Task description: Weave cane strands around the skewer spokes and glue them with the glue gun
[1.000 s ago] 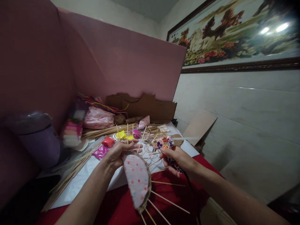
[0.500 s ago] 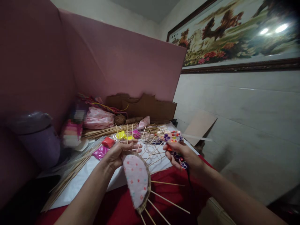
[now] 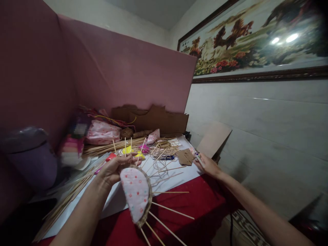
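Note:
My left hand (image 3: 115, 167) grips the upper edge of a half-round woven piece (image 3: 135, 193), its fingers among the sticks there. White fabric with red dots covers its face, and a twined cord rim runs along the curve. Several thin sticks (image 3: 173, 210) fan outward from that rim. Over at the table's right side, my right hand (image 3: 208, 165) is closed round a flower-patterned glue gun (image 3: 197, 155), mostly hidden by the fingers. A pale glue stick shows at it. Just left of this hand lies a small cardboard piece (image 3: 185, 157) on the white sheet.
Bundled sticks (image 3: 66, 201) lie along the left of the white sheet (image 3: 164, 186). Yellow packets (image 3: 127, 149), a twine ball (image 3: 126, 133) and dotted fabric (image 3: 102, 131) sit farther back. A purple bin (image 3: 32, 160) stands left. A black cord (image 3: 231, 229) hangs beside the red cloth (image 3: 189, 201).
My right hand has carried the glue gun right and down, away from the woven piece, uncovering the small cardboard piece. The left hand still holds the woven piece; the view has shifted slightly right.

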Available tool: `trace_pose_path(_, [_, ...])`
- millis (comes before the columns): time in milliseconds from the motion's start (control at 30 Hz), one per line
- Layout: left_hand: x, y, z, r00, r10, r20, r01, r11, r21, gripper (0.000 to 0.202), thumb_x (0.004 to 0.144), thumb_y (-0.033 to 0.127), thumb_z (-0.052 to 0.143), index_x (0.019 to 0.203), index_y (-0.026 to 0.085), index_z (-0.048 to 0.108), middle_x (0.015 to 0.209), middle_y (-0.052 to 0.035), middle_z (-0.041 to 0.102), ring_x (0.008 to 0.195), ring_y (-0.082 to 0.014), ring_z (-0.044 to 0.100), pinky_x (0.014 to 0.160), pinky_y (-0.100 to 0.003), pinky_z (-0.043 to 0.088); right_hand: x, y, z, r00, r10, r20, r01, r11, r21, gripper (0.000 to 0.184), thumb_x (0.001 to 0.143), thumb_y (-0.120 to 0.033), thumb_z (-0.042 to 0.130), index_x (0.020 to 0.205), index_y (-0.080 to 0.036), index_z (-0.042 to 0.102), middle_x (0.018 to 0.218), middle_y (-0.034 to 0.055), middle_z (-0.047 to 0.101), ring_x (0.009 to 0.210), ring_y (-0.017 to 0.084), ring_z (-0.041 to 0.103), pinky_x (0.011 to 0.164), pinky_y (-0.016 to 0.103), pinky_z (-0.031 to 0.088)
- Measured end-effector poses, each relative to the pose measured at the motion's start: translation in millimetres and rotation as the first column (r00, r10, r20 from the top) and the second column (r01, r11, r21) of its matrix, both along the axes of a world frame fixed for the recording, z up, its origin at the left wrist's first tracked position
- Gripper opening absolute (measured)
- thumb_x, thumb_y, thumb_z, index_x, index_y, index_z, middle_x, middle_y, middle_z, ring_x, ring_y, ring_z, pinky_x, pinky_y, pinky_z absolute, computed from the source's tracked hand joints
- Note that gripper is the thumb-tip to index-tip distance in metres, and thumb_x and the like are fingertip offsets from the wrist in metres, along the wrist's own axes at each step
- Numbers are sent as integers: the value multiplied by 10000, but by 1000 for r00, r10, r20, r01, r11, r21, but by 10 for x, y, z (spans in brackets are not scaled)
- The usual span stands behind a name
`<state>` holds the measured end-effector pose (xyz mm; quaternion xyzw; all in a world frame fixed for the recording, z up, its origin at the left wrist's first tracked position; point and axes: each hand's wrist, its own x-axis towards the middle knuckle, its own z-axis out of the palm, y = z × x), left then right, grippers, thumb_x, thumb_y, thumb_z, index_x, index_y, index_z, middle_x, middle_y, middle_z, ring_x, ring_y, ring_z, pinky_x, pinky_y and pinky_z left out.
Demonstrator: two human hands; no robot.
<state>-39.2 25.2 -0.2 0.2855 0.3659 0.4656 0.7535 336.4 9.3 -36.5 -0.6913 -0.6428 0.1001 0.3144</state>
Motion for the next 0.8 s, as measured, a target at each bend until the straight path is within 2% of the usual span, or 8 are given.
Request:
trace_pose_path(167, [-68,15,-7,1000,3,7,-3,1000,-20,398,781,-13,462,1177,11,440,812,-177,697,723,-242,687,655,-322,547,60,20,-76,978,103,183,-89,993,-83,255,735,-314,536,952,-182,555,989,100,615,830,233,585,682,298,391])
trace_pose_path(267, [-85,23,-27,1000,3,16,-3,1000,-21,400,787,7,470,1186,10,444,836,-181,695,724,-244,686,665,-332,545,74,23,-70,930,208,304,-161,972,-172,350,747,-352,536,1050,-176,534,1064,114,595,895,240,582,710,296,399])
trace_pose_path(367, [-82,25,-39,1000,-1,20,1,1000,-16,398,792,21,478,1188,7,450,852,-188,694,734,-248,685,671,-339,543,77,39,-20,894,239,380,-155,959,-239,412,717,-358,581,1077,-162,540,1060,129,606,921,254,586,723,299,412])
trace_pose_path(433, [-76,26,-40,1000,-5,23,5,1000,-16,398,789,12,475,1186,2,449,847,-188,695,737,-246,684,673,-335,541,16,34,63,893,179,413,-120,979,-166,404,700,-336,605,1059,-161,554,1025,128,623,912,260,591,729,307,416])
trace_pose_path(500, [-71,26,-39,1000,-7,24,8,1000,-18,393,790,10,474,1182,2,449,833,-183,698,728,-242,685,665,-330,541,-133,-1,190,911,68,406,-88,996,30,314,753,-317,556,1026,-163,567,967,119,636,868,250,598,707,313,418])
trace_pose_path(567, [-69,24,-37,1000,-10,23,11,1000,-19,387,792,16,476,1179,9,448,824,-177,700,718,-240,685,656,-330,542,-367,-65,336,952,50,301,-120,969,218,197,824,-304,479,924,-176,590,849,81,644,754,210,602,658,299,420])
trace_pose_path(667, [-63,11,-33,1000,-20,21,20,1000,-13,382,790,19,482,1171,26,447,826,-173,703,723,-239,686,660,-332,540,-787,-167,514,954,248,171,-297,867,399,175,850,-268,468,755,-195,594,754,41,625,715,175,583,680,289,427])
trace_pose_path(800, [-30,-19,-13,999,-36,16,36,999,2,341,778,11,493,1116,44,476,845,-180,704,724,-232,686,655,-320,537,-1230,-196,570,862,432,267,-508,724,467,107,808,-166,526,812,-203,627,857,45,652,884,202,556,820,350,396])
